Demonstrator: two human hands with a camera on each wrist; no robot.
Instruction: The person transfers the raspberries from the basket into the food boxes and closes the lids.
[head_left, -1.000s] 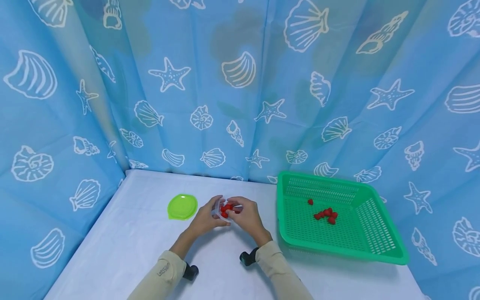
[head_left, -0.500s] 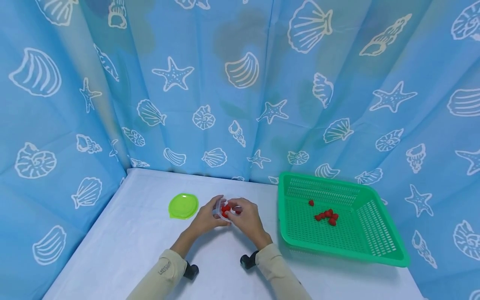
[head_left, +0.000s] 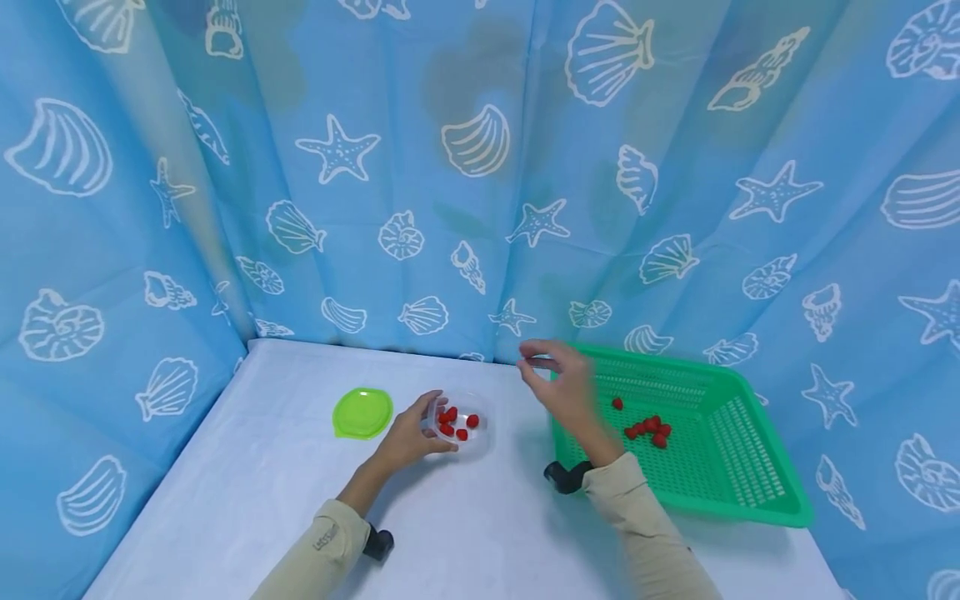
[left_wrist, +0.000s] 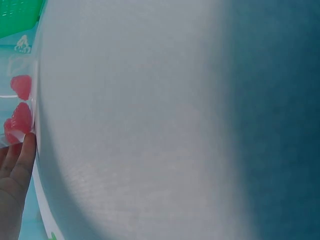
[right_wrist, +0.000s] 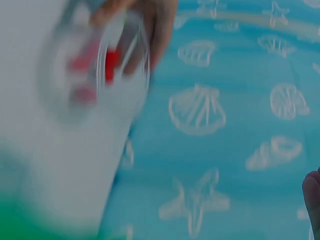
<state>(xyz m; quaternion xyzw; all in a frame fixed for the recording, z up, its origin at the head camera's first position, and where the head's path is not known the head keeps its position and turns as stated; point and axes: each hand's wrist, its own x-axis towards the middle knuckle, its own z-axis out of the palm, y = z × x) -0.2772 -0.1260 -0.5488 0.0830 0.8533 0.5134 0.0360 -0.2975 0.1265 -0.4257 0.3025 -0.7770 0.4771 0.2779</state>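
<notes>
In the head view my left hand (head_left: 408, 435) grips a round clear plastic tub (head_left: 483, 440) from its left side, thumb in front and fingers behind. Several small red strawberries (head_left: 447, 428) lie in the tub; the left wrist view shows some strawberries (left_wrist: 21, 117) through its wall, by my fingertips. My right hand (head_left: 567, 385) is in the air over the left rim of the green basket (head_left: 772, 504). Its thumb and fingers are bent and apart, and I see nothing between them. More strawberries (head_left: 658, 429) lie inside the basket.
A bright green lid (head_left: 363, 413) lies on the white tablecloth (head_left: 285, 500), left of the tub. Behind and beside the table hangs a blue curtain (head_left: 420, 192) with shell prints. The right wrist view is blurred.
My right hand has left the tub and moved right, to the basket's left rim, uncovering the strawberries in the tub. My left hand stays in place, holding the tub, which now sits more level.
</notes>
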